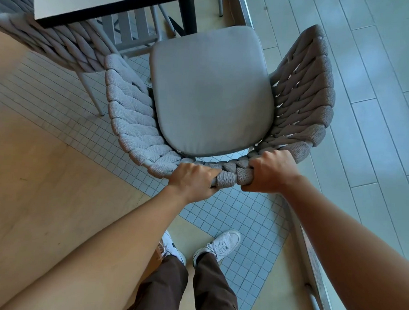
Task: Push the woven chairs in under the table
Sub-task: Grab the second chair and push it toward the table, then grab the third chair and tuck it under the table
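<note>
A grey woven chair (129, 117) with a grey seat cushion (211, 91) stands right below me, its open front facing the table (107, 2) at the top. My left hand (192, 180) grips the top of its backrest from behind. My right hand (271, 170) grips the same rim a little to the right. The cushion's front edge lies just short of the table's corner. A second woven chair (53, 40) stands at the upper left, its seat hidden beneath the tabletop.
A dark table leg (187, 14) stands just beyond the cushion. A slatted chair seat (132, 30) shows under the table. A metal rail (311, 262) runs along the right, beside pale planks. My two feet (217, 245) stand on small square tiles.
</note>
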Tool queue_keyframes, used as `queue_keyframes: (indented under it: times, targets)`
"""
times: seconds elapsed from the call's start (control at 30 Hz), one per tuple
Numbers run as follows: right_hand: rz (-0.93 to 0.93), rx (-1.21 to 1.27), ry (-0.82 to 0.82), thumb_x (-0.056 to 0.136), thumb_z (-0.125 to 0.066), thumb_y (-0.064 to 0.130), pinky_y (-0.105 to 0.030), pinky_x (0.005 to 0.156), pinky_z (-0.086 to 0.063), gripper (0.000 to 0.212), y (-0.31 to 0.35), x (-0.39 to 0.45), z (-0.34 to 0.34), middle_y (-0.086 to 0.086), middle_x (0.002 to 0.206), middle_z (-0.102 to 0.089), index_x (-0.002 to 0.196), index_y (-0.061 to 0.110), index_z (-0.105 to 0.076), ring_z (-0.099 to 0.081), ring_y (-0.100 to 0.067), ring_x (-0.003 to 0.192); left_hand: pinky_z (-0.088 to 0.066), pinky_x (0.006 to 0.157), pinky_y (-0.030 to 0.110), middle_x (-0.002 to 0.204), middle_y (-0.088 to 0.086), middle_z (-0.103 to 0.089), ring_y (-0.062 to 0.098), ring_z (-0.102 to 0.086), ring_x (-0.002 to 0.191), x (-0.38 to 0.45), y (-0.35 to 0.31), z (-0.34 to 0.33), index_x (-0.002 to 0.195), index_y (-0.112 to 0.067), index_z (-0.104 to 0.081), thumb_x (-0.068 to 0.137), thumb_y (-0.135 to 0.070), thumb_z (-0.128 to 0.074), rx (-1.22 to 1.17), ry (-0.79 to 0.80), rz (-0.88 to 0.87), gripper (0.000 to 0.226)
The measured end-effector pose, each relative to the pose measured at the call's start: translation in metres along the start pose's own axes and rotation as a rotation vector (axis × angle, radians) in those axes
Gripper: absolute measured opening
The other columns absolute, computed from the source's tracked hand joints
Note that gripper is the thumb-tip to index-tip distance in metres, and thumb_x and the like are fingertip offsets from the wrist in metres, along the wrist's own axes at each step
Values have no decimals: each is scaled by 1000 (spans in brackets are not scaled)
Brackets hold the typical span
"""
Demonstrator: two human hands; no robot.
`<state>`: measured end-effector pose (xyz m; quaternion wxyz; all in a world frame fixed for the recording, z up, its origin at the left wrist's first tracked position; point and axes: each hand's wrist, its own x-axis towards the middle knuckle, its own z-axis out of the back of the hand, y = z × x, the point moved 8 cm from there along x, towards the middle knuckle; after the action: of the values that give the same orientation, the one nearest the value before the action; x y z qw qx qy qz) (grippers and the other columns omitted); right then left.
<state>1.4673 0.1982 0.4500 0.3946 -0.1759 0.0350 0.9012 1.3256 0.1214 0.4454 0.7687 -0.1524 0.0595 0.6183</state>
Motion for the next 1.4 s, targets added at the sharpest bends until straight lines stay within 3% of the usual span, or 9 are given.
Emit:
queue_keyframes:
  times: [0.13, 0.33, 0.47, 0.6, 0.73, 0.93, 1.23, 1.4]
  targets:
    - [-16, 37, 24, 59, -53, 75, -31, 72, -47, 60, -1, -10, -2, 4, 83, -71, 88, 26, -71, -68, -24, 81, -51, 76, 36, 112, -4, -73, 26, -70, 97, -3, -5, 1, 133, -34, -59, 88, -59, -58, -27, 11, 51, 51]
    - [-5, 79, 97, 74, -56, 79, -35, 97, -42, 61, 10, -19, -1, 5, 106, -71, 103, 26, -66, -66, -20, 100, -48, 84, 36, 124, -5, -67, 24, -64, 109, -18, -2, 10, 137, -31, -52, 90, -52, -62, -93, 16, 84, 53]
    - [-39, 166, 121, 84, -40, 82, -40, 110, -33, 76, 28, -36, 15, 4, 131, -65, 127, 23, -61, -53, -18, 125, -39, 109, 38, 141, -1, -57, 22, -52, 129, -41, 4, 20, 145, -22, -46, 93, -54, -57, -149, 0, 84, 62]
    - [-117, 290, 144, 89, -23, 83, -47, 119, -25, 88, 45, -47, 40, -1, 152, -51, 148, 23, -47, -39, -21, 143, -26, 119, 40, 152, 2, -48, 23, -39, 142, -62, 16, 38, 150, -20, -41, 98, -60, -44, -191, -32, 112, 66]
    - [-166, 381, 150, 96, -23, 76, -46, 118, -24, 82, 64, -51, 72, -10, 153, -49, 157, 21, -33, -40, -27, 143, -18, 122, 46, 162, 4, -33, 24, -24, 150, -83, 39, 65, 157, -25, -28, 101, -61, -31, -186, -42, 185, 67]
    - [-121, 322, 72, 96, -26, 74, -45, 116, -25, 81, 108, -37, 129, -7, 153, -48, 155, 19, -33, -39, -24, 142, -17, 122, 45, 161, 3, -34, 25, -24, 150, -132, 96, 114, 155, -29, -32, 99, -63, -35, -224, -134, 294, 65]
    - [14, 235, -31, 91, -15, 83, -51, 122, -18, 90, 210, 14, 218, -5, 157, -44, 157, 22, -29, -35, -23, 146, -11, 123, 44, 164, -1, -28, 21, -21, 151, -218, 218, 155, 156, -35, -27, 93, -79, -16, -179, -151, 420, 78]
    - [105, 225, -64, 93, -17, 81, -55, 123, -17, 89, 274, 51, 257, -8, 158, -42, 158, 20, -27, -36, -25, 146, -18, 121, 47, 162, 3, -33, 24, -25, 150, -268, 289, 175, 155, -32, -33, 95, -76, -21, -178, -225, 507, 75]
